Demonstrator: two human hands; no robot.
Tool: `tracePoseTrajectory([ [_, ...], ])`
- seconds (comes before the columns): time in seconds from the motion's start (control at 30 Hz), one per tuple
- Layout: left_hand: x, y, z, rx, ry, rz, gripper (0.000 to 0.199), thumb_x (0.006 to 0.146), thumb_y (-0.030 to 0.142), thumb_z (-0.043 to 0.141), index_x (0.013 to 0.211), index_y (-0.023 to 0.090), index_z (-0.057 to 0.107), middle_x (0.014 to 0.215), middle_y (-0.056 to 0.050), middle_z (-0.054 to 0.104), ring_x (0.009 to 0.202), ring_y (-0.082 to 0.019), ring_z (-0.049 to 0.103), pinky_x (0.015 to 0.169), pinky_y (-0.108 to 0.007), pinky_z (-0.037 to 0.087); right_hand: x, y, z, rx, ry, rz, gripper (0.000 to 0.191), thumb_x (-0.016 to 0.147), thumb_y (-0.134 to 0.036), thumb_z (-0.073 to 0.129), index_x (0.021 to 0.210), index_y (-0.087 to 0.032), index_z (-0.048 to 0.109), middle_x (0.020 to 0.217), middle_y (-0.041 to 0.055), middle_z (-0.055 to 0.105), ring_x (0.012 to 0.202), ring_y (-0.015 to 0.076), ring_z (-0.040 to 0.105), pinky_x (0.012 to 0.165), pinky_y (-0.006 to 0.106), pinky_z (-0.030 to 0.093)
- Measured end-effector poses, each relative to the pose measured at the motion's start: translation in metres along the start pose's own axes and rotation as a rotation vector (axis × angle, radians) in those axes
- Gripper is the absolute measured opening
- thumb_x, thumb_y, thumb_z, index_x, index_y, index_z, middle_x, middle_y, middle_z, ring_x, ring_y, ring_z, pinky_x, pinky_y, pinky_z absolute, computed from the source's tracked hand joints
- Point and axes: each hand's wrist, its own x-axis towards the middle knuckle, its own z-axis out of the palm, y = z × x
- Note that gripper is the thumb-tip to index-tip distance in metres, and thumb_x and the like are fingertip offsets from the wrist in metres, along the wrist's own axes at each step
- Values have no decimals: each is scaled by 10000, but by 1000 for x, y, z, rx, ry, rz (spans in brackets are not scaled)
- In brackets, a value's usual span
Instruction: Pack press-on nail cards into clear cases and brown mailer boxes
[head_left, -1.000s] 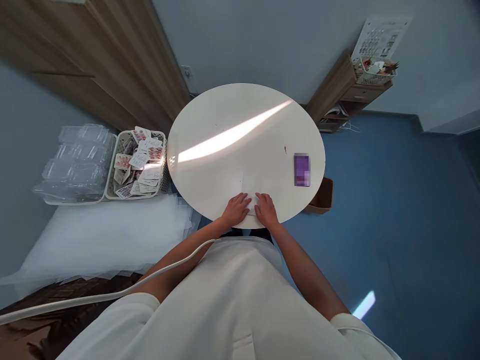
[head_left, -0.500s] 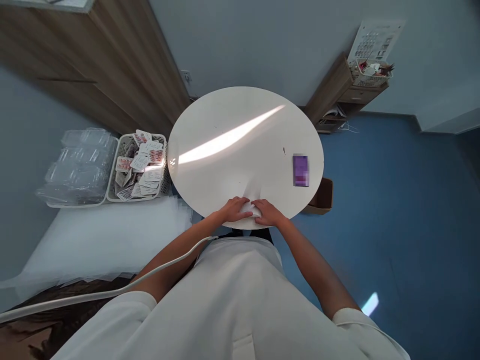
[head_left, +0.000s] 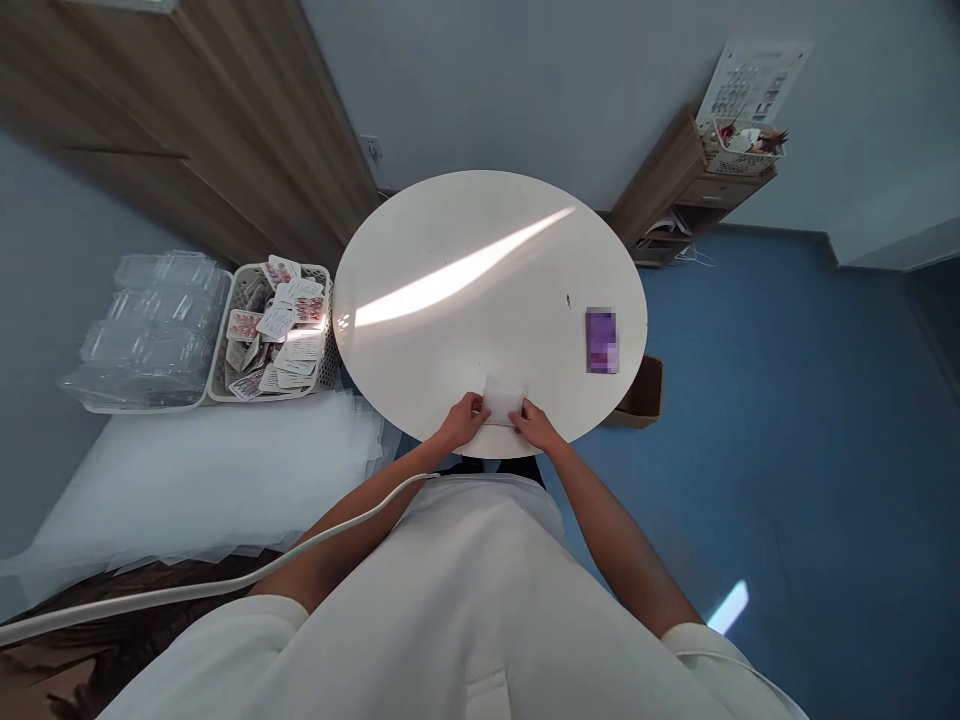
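Observation:
At the near edge of the round white table (head_left: pixel 480 260), a small whitish translucent sheet (head_left: pixel 502 402) lies between my hands, looking like thin foam or plastic. My left hand (head_left: pixel 466 418) pinches its left edge with thumb and fingers. On the opposite side my right hand (head_left: pixel 531 422) grips the right edge in the same way. The sheet looks flat, with a fold or edge along its near side. Farther right on the table sits a purple rectangular item (head_left: pixel 601 341), its face blurred out.
Left of the table, a white basket (head_left: pixel 328 340) holds many printed cards, beside clear plastic boxes (head_left: pixel 161 310). Stacked white translucent sheets (head_left: pixel 217 480) lie below them. A cardboard box (head_left: pixel 646 392) stands under the table's right side. A white cable (head_left: pixel 322 535) crosses my left arm.
The sheet was raised and blurred with my hands close together; now it lies flatter and spread out. My hands have moved apart to its two sides.

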Motion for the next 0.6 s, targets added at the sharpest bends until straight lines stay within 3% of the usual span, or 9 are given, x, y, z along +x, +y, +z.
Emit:
tracePoseTrajectory([
  [0.17, 5, 1, 3, 11, 83, -42, 278, 752, 347, 514, 972, 179, 548, 893, -40, 623, 774, -154, 570, 720, -278, 445, -5, 0, 20, 8, 252, 36, 374, 771, -343, 445, 1111, -194, 397, 867, 39, 593, 746, 171, 561, 674, 303, 437],
  [0.33, 6, 4, 4, 39, 81, -49, 289, 745, 369, 517, 953, 188, 605, 837, -20, 647, 763, -153, 584, 715, -259, 443, -12, -1, 29, -75, 463, 11, 403, 752, -347, 474, 1105, -168, 396, 994, 80, 531, 752, 163, 533, 686, 299, 431],
  [0.47, 7, 10, 4, 61, 112, -99, 339, 719, 415, 545, 965, 189, 605, 831, -26, 663, 804, -173, 597, 736, -269, 438, -12, -2, 23, -245, 450, -26, 292, 770, -339, 450, 1025, -196, 463, 948, 62, 529, 858, 197, 510, 700, 314, 414],
  [0.6, 9, 14, 1, 100, 189, -287, 428, 640, 469, 612, 950, 176, 573, 833, -47, 662, 825, -205, 599, 676, -287, 444, -8, -3, 15, -297, 356, -41, 259, 784, -348, 443, 1004, -217, 478, 974, 55, 514, 867, 193, 510, 670, 302, 413],
])
